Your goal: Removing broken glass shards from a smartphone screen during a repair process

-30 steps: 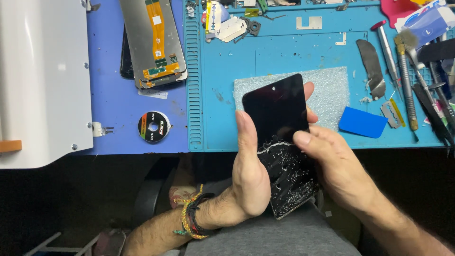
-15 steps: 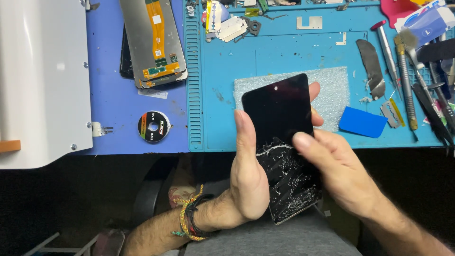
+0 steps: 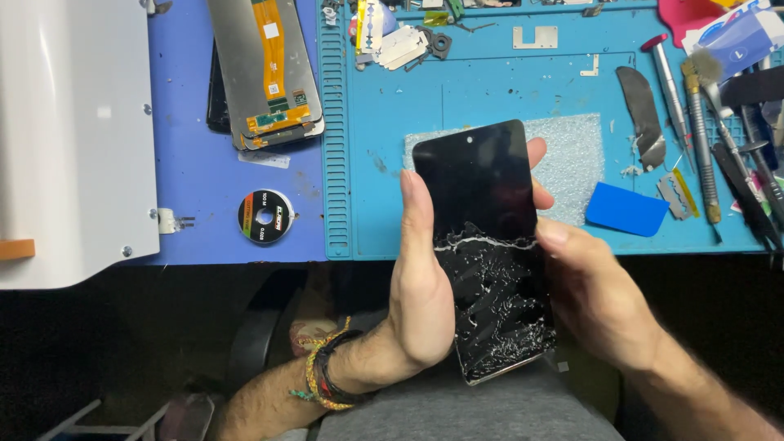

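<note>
Head view: left hand [image 3: 420,294] fingers wrapped around cracked black phone [image 3: 486,245], held upright above the lap, long axis near-to-far. Right hand [image 3: 600,298] touches its right edge, thumb on the crack line, not gripping. Blue mat [image 3: 490,90] on counter beyond.

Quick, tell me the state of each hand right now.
Left hand: closed around the cracked phone, gripping its left edge and back.
Right hand: thumb pressed on the phone's right edge; its other fingers are hidden.
</note>
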